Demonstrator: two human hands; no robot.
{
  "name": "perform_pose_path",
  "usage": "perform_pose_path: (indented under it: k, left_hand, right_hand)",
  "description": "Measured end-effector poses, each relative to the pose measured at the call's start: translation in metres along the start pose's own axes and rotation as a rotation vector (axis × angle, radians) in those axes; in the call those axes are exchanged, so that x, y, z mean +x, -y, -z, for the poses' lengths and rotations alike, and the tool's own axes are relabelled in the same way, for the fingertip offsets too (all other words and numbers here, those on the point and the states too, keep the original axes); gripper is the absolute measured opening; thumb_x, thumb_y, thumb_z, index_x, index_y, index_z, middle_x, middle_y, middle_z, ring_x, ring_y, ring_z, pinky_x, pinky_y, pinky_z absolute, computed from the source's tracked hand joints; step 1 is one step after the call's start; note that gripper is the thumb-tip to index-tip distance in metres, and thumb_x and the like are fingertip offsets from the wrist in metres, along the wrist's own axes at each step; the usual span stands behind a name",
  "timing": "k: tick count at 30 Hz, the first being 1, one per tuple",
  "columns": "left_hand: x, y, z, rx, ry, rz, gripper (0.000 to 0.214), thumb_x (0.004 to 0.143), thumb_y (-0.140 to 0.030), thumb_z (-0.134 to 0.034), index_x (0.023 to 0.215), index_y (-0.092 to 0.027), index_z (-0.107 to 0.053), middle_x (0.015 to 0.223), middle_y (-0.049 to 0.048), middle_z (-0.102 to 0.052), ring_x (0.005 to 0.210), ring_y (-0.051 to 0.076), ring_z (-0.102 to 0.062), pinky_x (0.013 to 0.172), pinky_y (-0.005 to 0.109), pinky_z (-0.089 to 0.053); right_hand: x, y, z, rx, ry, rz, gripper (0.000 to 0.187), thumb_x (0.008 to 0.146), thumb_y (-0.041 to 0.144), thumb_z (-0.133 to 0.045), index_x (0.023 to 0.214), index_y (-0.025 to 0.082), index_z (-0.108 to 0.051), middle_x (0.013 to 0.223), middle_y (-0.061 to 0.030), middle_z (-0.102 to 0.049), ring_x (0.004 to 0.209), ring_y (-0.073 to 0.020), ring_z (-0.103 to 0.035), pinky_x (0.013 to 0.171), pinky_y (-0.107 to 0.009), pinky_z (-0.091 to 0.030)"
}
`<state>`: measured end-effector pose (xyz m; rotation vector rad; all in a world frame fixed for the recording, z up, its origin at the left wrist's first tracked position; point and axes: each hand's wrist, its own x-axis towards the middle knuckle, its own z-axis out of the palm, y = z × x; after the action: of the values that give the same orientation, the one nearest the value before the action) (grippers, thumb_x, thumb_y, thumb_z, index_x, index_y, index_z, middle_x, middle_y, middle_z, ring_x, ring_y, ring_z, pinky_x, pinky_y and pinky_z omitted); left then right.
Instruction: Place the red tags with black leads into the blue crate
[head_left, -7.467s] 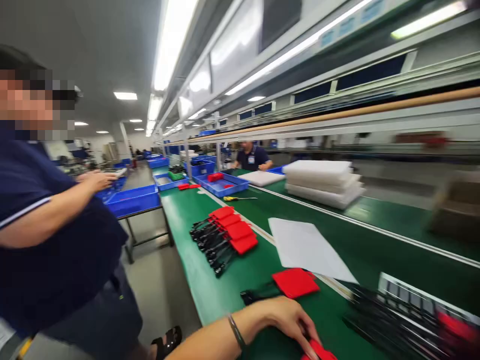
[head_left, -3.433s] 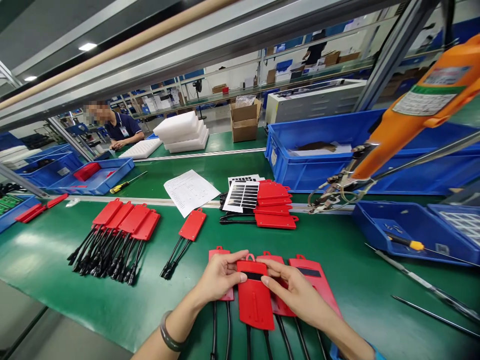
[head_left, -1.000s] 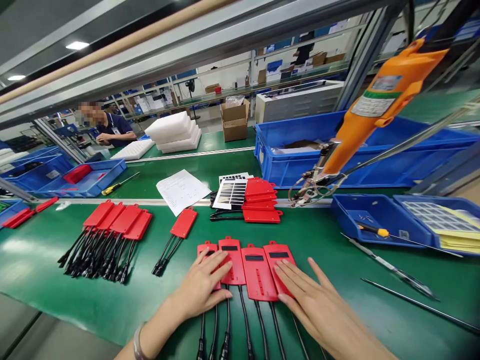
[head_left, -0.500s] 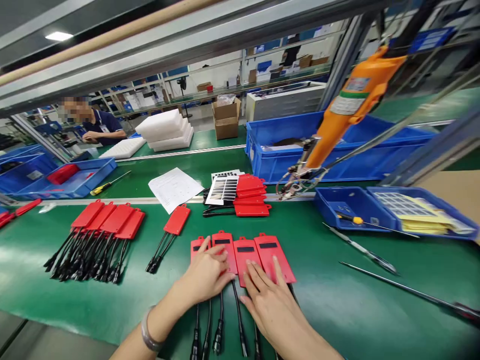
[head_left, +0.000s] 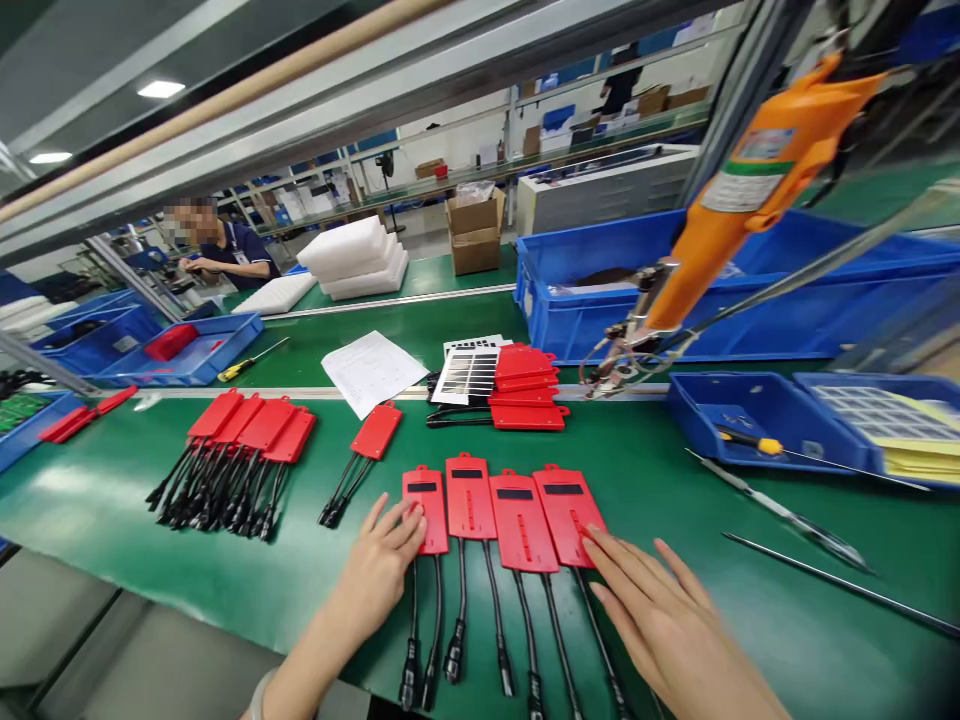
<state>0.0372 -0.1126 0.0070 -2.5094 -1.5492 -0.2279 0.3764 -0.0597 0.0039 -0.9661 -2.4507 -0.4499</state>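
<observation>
Several red flat plastic cases with black labels and black cable leads lie in a row before me, the leads pointing towards me. My left hand (head_left: 379,570) is open, its fingertips on the lower left part of the leftmost red case (head_left: 425,488). At the other end, my right hand (head_left: 660,615) is open with outstretched fingers, the tips at the lower right edge of the rightmost red case (head_left: 564,502). Between them lie two more, a red case (head_left: 469,480) set slightly higher and another red case (head_left: 516,515) beside it. Raised red strips show on their faces.
Overlapping red cases (head_left: 259,425) lie at left, and a single red case (head_left: 376,430) near a paper sheet (head_left: 371,370). Stacked red cases (head_left: 525,385) are behind. An orange power screwdriver (head_left: 739,200) hangs at right above blue bins (head_left: 735,420). A co-worker (head_left: 232,250) sits beyond.
My hands have moved apart off the middle cases, the left to the row's left end, the right to its right end. The view has turned a little left.
</observation>
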Motion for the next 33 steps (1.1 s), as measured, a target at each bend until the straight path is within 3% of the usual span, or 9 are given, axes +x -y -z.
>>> perform_pose_path:
  k: [6,9,13,16,19,21,25,30,33]
  left_hand:
    - [0.017,-0.010,0.001,0.054,0.066,0.109,0.034,0.086,-0.003,-0.048,0.109,-0.016,-0.070,0.117,0.0113,-0.067,0.116,0.026,-0.058,0.107,0.047,-0.044]
    - [0.011,0.011,0.016,-0.065,-0.022,0.321,0.051,0.077,0.006,-0.042,0.103,-0.026,-0.072,0.119,0.0056,-0.064,0.112,0.024,-0.058,0.098,0.045,-0.050]
    - [0.000,0.025,0.023,-0.051,-0.036,0.579,0.050,0.082,0.005,-0.034,0.111,-0.018,-0.067,0.118,0.0109,-0.062,0.110,0.024,-0.059,0.093,0.041,-0.053]
    - [0.007,0.012,0.015,-0.052,-0.004,0.530,0.035,0.096,-0.020,-0.043,0.129,-0.015,-0.055,0.125,0.0150,-0.058,0.114,0.027,-0.057,0.094,0.044,-0.052]
    - [0.029,-0.006,0.006,-0.040,0.002,0.387,0.055,0.093,-0.045,-0.054,0.138,-0.014,-0.047,0.136,0.0185,-0.051,0.123,0.032,-0.051,0.098,0.048,-0.048]
    - [0.051,-0.016,0.002,-0.039,0.015,0.269,0.067,0.090,-0.056,-0.056,0.142,-0.015,-0.043,0.140,0.0203,-0.048,0.127,0.035,-0.048,0.099,0.050,-0.046]
    - [0.095,-0.032,-0.006,-0.013,0.041,0.062,0.083,0.085,-0.068,-0.052,0.147,-0.014,-0.038,0.144,0.0243,-0.044,0.129,0.039,-0.046,0.102,0.054,-0.042]
    - [0.134,-0.054,-0.035,0.022,0.034,-0.128,0.092,0.082,-0.079,-0.042,0.143,-0.010,-0.045,0.140,0.0294,-0.046,0.127,0.044,-0.047,0.101,0.059,-0.039]
    - [0.143,-0.062,-0.049,-0.021,0.020,-0.197,0.088,0.084,-0.076,-0.038,0.141,-0.009,-0.047,0.142,0.0299,-0.044,0.128,0.045,-0.045,0.099,0.060,-0.041]
  right_hand:
    - [0.008,0.001,-0.012,-0.044,-0.045,0.037,0.046,0.100,0.025,-0.028,0.097,0.008,-0.070,0.102,-0.0141,-0.072,0.087,-0.0255,-0.068,0.087,-0.051,-0.046]
    - [0.008,0.003,-0.017,-0.018,-0.021,-0.060,0.052,0.101,0.035,-0.026,0.102,0.005,-0.069,0.107,-0.0195,-0.068,0.089,-0.0277,-0.066,0.079,-0.046,-0.054]
    - [0.009,0.012,-0.031,-0.037,-0.038,-0.188,0.068,0.099,0.052,-0.020,0.123,0.004,-0.062,0.129,-0.0311,-0.051,0.106,-0.0425,-0.059,0.071,-0.050,-0.056]
    - [0.005,0.015,-0.041,0.001,-0.018,-0.229,0.063,0.097,0.053,-0.028,0.122,0.009,-0.065,0.130,-0.0317,-0.050,0.102,-0.0443,-0.060,0.068,-0.053,-0.055]
    - [-0.006,0.013,-0.038,0.173,0.078,-0.369,0.040,0.090,0.042,-0.050,0.111,0.013,-0.069,0.129,-0.0279,-0.052,0.099,-0.0395,-0.061,0.071,-0.051,-0.057]
    - [-0.012,0.013,-0.024,0.368,0.139,-0.515,0.034,0.085,0.031,-0.057,0.112,0.015,-0.069,0.133,-0.0243,-0.051,0.111,-0.0379,-0.058,0.087,-0.052,-0.054]
    - [-0.018,0.012,0.027,0.895,0.111,-0.883,0.057,0.080,0.030,-0.057,0.135,0.015,-0.054,0.142,-0.0158,-0.049,0.129,-0.0310,-0.047,0.109,-0.049,-0.038]
    - [-0.060,-0.012,0.107,1.655,-0.458,-1.355,0.053,0.082,0.039,-0.044,0.125,0.011,-0.057,0.110,-0.0169,-0.069,0.103,-0.0327,-0.066,0.087,-0.049,-0.054]
    - [-0.111,-0.028,0.167,1.489,-0.809,-1.591,0.045,0.085,0.047,-0.055,0.114,0.014,-0.061,0.100,-0.0153,-0.072,0.093,-0.0306,-0.069,0.077,-0.041,-0.058]
